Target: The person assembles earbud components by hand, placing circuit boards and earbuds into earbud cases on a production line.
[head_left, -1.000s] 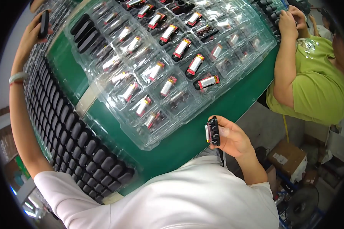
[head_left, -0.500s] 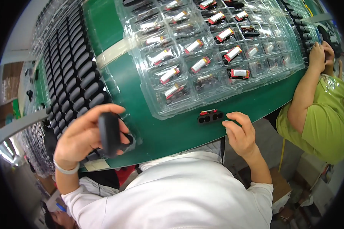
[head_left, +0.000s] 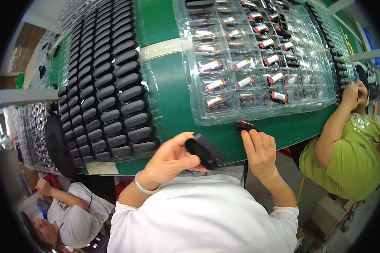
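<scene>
In my left hand (head_left: 166, 162) is a small black oval case (head_left: 203, 151), tilted, its lid swung open and its dark hollow inside partly showing. The thumb presses its near side while the other fingers lie behind it. On the green table, my right hand (head_left: 261, 154) has its fingertips closed at the near edge of a small black insert (head_left: 243, 126) with a red part on top. Those fingers cover some of the insert. Beyond it lies a clear blister tray (head_left: 223, 119) holding several red and white battery pieces (head_left: 278, 97) in its pockets.
Rows of black oval cases (head_left: 141, 132) fill a tray at the left. Pale tape (head_left: 162, 48) crosses the green table (head_left: 173, 105). A co-worker in a green shirt (head_left: 340, 164) works at the right; a person in white (head_left: 76, 215) sits lower left.
My left hand has brought the case rightward, away from the tray of cases, and the case now stands open. My right hand has closed in on the insert. The whole view has shifted.
</scene>
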### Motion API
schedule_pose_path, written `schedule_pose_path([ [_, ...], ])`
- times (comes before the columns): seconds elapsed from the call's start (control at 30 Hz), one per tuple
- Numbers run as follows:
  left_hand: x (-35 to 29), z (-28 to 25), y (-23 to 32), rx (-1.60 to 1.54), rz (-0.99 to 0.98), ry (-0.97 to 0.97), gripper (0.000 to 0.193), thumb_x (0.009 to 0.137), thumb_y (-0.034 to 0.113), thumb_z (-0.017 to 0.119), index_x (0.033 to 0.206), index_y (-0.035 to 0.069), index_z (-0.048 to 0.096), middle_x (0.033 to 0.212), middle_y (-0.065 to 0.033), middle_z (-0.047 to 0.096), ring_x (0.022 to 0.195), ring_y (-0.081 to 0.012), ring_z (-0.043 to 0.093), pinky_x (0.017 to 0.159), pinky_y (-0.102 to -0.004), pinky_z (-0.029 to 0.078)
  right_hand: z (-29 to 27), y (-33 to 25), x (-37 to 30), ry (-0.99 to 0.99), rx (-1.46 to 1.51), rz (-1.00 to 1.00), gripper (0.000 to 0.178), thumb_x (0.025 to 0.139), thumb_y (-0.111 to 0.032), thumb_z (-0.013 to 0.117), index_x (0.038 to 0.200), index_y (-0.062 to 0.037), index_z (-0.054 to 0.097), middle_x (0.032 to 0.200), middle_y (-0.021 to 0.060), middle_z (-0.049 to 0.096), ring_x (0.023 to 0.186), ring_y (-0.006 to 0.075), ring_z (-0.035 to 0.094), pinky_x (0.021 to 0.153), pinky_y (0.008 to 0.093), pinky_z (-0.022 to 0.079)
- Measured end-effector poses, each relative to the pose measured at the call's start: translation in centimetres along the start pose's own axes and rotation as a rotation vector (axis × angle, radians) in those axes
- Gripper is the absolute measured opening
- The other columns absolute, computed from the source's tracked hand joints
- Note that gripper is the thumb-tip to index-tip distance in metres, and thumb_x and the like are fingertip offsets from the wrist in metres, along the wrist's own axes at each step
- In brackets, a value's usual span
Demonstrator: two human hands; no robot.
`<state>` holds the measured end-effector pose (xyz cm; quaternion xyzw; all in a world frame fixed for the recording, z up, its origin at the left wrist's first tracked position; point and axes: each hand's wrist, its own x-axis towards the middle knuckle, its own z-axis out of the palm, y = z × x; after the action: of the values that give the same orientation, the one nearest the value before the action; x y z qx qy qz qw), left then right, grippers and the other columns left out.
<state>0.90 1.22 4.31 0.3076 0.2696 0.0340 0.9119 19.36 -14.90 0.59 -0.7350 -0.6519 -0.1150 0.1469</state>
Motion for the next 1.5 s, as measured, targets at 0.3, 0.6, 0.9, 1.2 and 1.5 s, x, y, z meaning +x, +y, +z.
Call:
schedule_pose_path([
  [0.3,2.0,0.6,-1.2,0.156,0.192,-0.14,0.036,0.089,0.012,0.058,0.118,0.001,0.039,0.126,-0.0186,0.049,0.115,-0.0271,0.052,0.092,-0.0391,0.049,-5.5,-1.9,-0.3,0.306,0.124,-0.093,0.031,0.071,-0.002,0.064,0.102,-0.0011,0.059,0.096,0.0138,0.055,0.074,0.0199,0.052,0.06,0.0295,0.04],
  [0.6,3.2,1.5,-2.0,0.106,0.317,-0.234,0.056,0.085,-0.008,0.051,0.136,0.0,0.03,0.134,-0.0141,0.041,0.123,-0.0184,0.041,0.103,-0.031,0.035,-3.8,-4.6,3.0,0.355,0.035,-0.14,0.023,0.076,-0.003,0.064,0.099,-0.0047,0.062,0.095,0.0134,0.058,0.069,0.0164,0.054,0.056,0.0275,0.04],
  [0.9,2.8,0.1,-1.6,-0.101,0.049,-0.421,0.066,0.082,0.001,0.055,0.139,-0.004,0.023,0.143,-0.0156,0.031,0.13,-0.0254,0.034,0.108,-0.0392,0.028,-3.7,-3.6,2.9,0.299,0.036,-0.195,0.024,0.074,-0.002,0.064,0.098,-0.0038,0.063,0.095,0.0141,0.057,0.072,0.0191,0.055,0.058,0.0289,0.042],
  [1.2,2.7,0.2,-0.8,-0.251,-0.011,-0.4,0.1,0.062,0.023,0.084,0.139,-0.003,0.026,0.135,-0.0137,0.042,0.125,-0.0213,0.041,0.106,-0.0339,0.031,-4.8,-2.7,3.0,0.231,0.309,-0.219,0.031,0.068,0.002,0.066,0.098,-0.004,0.063,0.093,0.0121,0.057,0.072,0.0174,0.054,0.059,0.0287,0.042],
  [1.5,3.4,-0.9,-1.4,-0.207,0.044,-0.578,0.093,0.067,0.006,0.08,0.14,-0.002,0.023,0.136,-0.0113,0.038,0.126,-0.0195,0.037,0.105,-0.0332,0.033,-6.4,-2.5,4.7,0.105,0.372,-0.243,0.029,0.064,-0.007,0.069,0.093,-0.0071,0.067,0.092,0.0069,0.061,0.078,0.0159,0.053,0.061,0.0281,0.04],
])
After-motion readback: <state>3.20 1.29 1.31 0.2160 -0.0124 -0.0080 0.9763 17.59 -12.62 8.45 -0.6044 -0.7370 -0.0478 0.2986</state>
